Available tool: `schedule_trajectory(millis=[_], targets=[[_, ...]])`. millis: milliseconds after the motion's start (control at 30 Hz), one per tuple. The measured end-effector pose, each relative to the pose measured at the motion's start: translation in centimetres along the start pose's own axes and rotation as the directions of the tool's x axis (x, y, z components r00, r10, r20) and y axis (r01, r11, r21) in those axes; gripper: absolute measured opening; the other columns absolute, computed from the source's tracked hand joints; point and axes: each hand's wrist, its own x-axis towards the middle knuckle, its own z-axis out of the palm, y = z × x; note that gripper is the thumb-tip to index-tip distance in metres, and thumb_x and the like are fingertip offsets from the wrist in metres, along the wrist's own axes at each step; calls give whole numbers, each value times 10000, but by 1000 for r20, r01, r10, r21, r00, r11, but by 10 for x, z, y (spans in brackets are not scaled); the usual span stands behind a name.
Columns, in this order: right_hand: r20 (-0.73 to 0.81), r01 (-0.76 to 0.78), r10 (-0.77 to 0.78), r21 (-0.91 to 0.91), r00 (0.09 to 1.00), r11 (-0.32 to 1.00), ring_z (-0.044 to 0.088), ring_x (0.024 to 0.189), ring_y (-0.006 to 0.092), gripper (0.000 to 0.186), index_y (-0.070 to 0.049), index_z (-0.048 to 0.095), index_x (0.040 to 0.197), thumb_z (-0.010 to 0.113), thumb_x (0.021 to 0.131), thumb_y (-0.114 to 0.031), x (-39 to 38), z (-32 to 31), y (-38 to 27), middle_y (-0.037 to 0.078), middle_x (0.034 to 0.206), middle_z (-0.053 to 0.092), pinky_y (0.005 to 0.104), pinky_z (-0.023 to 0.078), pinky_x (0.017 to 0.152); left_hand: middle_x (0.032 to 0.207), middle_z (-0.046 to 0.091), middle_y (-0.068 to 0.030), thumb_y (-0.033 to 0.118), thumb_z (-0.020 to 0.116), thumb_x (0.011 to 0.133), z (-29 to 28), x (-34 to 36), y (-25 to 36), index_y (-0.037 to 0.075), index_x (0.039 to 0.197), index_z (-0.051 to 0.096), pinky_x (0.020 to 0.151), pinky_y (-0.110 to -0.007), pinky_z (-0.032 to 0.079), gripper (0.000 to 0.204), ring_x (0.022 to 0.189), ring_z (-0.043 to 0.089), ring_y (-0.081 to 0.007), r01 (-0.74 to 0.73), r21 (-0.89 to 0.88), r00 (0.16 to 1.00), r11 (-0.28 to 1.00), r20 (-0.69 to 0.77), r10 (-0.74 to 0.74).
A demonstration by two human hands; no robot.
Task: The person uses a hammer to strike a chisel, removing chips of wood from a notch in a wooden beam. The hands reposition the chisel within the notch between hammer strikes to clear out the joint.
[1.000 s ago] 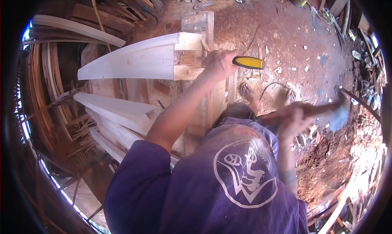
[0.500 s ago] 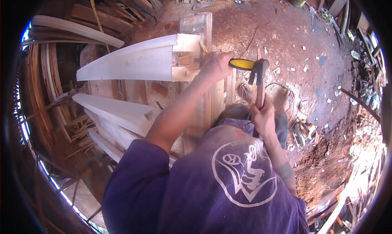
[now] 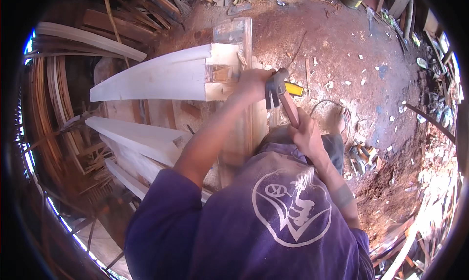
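Hammer [image 3: 288,103] at the yellow-handled tool [image 3: 295,88], near the notched end of the pale timber [image 3: 151,77].
Your right hand [image 3: 309,136] grips the hammer's wooden shaft, its long axis slanting forward and left; the dark metal claw points back toward you. Your left hand [image 3: 254,83] is closed round the yellow-handled tool, partly masked by the hammer head; its butt points right. The smooth timber tapers leftward on the counter [image 3: 258,121]; its rough-cut notch faces right.

A carpentry workshop — stacked boards [image 3: 54,104], a claw hammer [image 3: 289,106], wood scraps [image 3: 330,84] across the brown floor [image 3: 337,38].
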Motion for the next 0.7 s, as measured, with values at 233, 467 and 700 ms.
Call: schedule_trajectory(millis=[233, 467, 700], targets=[[-242, -43, 192, 512, 951, 858, 477, 456, 83, 107, -96, 464, 829, 510, 854, -3, -5, -77, -5, 8, 621, 515, 239, 406, 374, 797, 681, -142, 180, 706, 791, -8, -8, -17, 118, 916, 706, 744, -471, 529, 139, 804, 688, -335, -432, 356, 875, 829, -58, 481], [-515, -45, 384, 553, 766, 832, 424, 410, 64, 69, -68, 504, 914, 550, 877, -32, -46, -149, 44, -21, 590, 458, 232, 351, 363, 710, 679, -119, 74, 715, 722, -54, -36, -15, 76, 832, 675, 605, -428, 500, 117, 647, 655, -320, -625, 48, 740, 779, -282, 611], [-471, -41, 534, 722, 702, 691, 411, 433, 74, 95, -71, 501, 872, 581, 880, -20, -76, -143, 85, -16, 622, 455, 239, 343, 387, 639, 581, -5, 73, 771, 842, -79, -53, -19, 22, 697, 629, 572, -289, 383, 209, 615, 476, -92, -395, -309, 918, 865, -170, 359]])
